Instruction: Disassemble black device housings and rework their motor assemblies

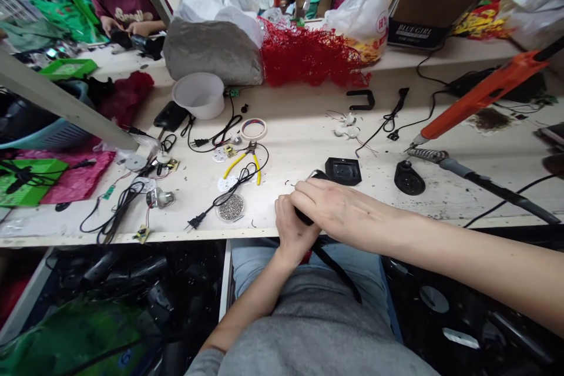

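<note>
My left hand (293, 230) and my right hand (339, 207) are together at the front edge of the workbench (308, 129). Both close around a small black object (308, 211) that is mostly hidden under the fingers. My right hand lies across the top of it, and my left hand grips it from below. A black strap or cord (337, 270) hangs from it over my lap. A black square housing (343, 170) lies just behind my hands.
Yellow-handled pliers (247, 161), a tape roll (253, 128), a lid of small screws (230, 207), plug cords and small circuit boards lie left of my hands. An orange soldering tool (480, 97) and a soldering iron (476, 176) lie right. Other people work at the far side.
</note>
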Available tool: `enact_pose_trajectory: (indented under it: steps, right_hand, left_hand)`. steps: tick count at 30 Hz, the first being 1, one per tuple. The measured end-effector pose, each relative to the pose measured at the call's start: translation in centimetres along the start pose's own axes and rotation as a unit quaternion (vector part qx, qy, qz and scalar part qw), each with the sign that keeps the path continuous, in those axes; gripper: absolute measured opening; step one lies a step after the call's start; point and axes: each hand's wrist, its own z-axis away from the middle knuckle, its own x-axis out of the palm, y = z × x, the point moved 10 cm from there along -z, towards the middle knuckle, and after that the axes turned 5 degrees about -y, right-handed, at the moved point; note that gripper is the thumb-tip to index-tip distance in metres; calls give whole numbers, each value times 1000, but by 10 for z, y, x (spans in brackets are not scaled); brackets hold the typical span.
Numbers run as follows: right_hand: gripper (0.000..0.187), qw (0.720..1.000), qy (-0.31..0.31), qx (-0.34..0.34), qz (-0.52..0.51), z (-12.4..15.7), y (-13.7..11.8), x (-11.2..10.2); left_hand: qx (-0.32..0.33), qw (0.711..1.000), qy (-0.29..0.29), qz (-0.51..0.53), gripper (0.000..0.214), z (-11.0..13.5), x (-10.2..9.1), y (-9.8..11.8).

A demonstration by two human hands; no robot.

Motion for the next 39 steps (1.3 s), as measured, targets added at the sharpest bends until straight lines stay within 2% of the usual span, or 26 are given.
enact_pose_trajectory:
  steps: [4, 7, 10, 13, 19, 22, 27, 29, 32, 39]
  right_hand:
    - [21, 988, -63, 59, 127, -1, 5, 13]
    - [23, 976, -75, 88, 183, 0, 9, 15]
    - [25, 985, -61, 42, 158, 0, 1, 14]
    - [27, 994, -16, -2, 104, 0, -5, 7]
    - [21, 999, 37, -32, -4, 1, 0, 0]
    - [20, 1000, 28, -8, 9, 1, 5, 4]
    - [23, 988, -32, 80, 125, -1, 15, 13]
    - [24, 990, -38, 57, 119, -3, 9, 12]
    - [24, 997, -5, -4, 80, -5, -2, 3]
    - [25, 996, 53, -72, 20, -1, -6, -2]
  left_hand:
    - [4, 1000, 3, 8, 24, -1, -2, 2]
    - [-7, 1000, -10, 7, 26, 0, 0, -1]
    - [-15, 1000, -14, -1, 23, 1, 4, -6]
    - [-10, 1000, -23, -5, 22, 3, 9, -11]
    - [-10, 999, -33, -8, 26, 2, 10, -10]
    - [-17, 999, -36, -29, 28, 2, 9, -8]
    - [-25, 998, -47, -39, 26, 0, 8, -6]
    - [-29, 998, -44, -36, 26, -1, 7, -7]
    - [-21, 999, -42, -27, 25, 0, 9, -9]
    - [-2, 999, -42, -26, 24, 4, 14, -15]
